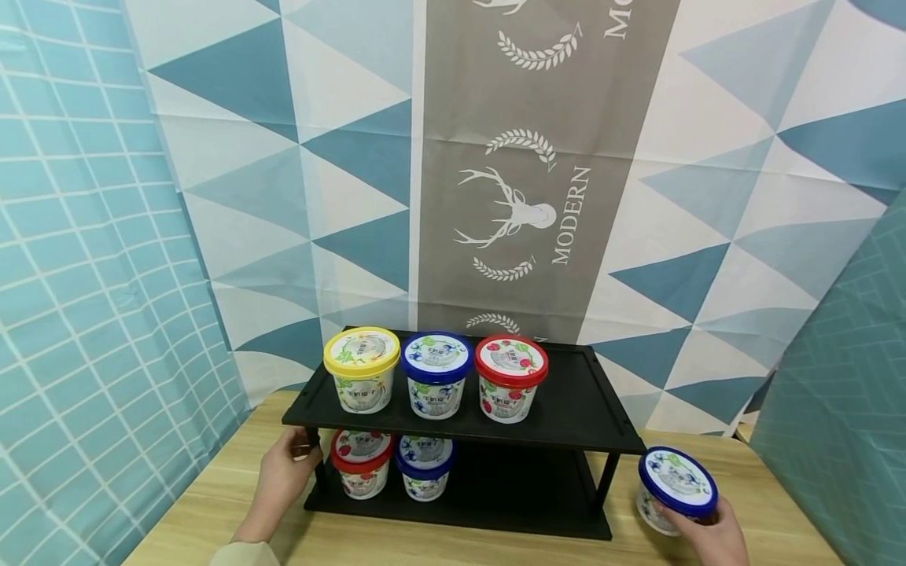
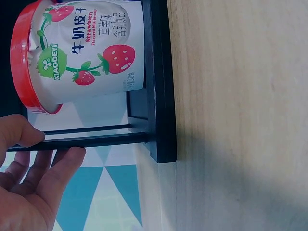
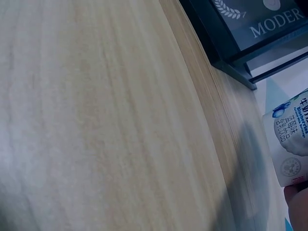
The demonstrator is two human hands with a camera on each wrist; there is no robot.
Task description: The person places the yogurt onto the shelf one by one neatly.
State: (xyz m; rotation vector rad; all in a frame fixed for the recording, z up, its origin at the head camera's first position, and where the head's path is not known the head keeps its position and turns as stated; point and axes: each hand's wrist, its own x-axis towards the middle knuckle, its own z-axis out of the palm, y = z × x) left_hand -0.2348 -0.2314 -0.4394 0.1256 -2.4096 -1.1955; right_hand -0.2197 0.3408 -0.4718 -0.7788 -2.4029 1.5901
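Note:
A black two-tier shelf rack (image 1: 576, 401) stands on the wooden table. My left hand (image 1: 283, 472) is at its left front post (image 2: 98, 140), thumb on one side and fingers on the other, pinching it. Close by, a red-lidded strawberry milk tub (image 2: 91, 53) sits on the lower tier. Off the rack's right end, my right hand (image 1: 715, 536) holds a blue-lidded blueberry tub (image 1: 677, 481), its thumb across the near side. That tub is slightly tilted; in the right wrist view its printed side (image 3: 291, 137) shows at the edge, with most of the hand out of frame.
On the upper tier stand a yellow-lidded tub (image 1: 362, 369), a blue-lidded tub (image 1: 436, 375) and a red-lidded tub (image 1: 511, 377). Another blue-lidded tub (image 1: 425, 468) is on the lower tier. A patterned cloth backdrop (image 1: 361, 173) hangs behind the table (image 1: 396, 546).

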